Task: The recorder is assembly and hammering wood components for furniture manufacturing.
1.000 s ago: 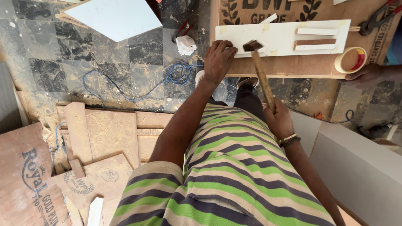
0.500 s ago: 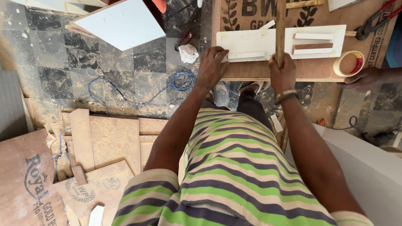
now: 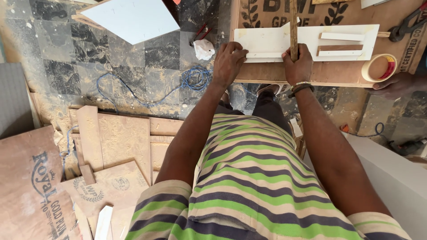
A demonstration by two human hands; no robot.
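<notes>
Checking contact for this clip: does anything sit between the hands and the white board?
Nothing visible does. The left hand presses directly on the white board; the right hand holds a wooden handle over it.

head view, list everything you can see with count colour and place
white board: 1, white, on the plywood sheet, under both hands
wooden handle: 1, brown, upright over the board, its top out of view
small strips: 2, one white and one brown, on the board's right part
plywood sheet: 1, brown, printed, top right
tape roll: 1, cream, right edge of the sheet
another person's hand: 1, by the tape roll
pliers: 1, dark with red grips, top right
blue wire: 1, on the dusty floor
white panel: 1, top left
plywood offcuts: several, brown, lower left
left hand: pressing the board
right hand: gripping the handle
</notes>
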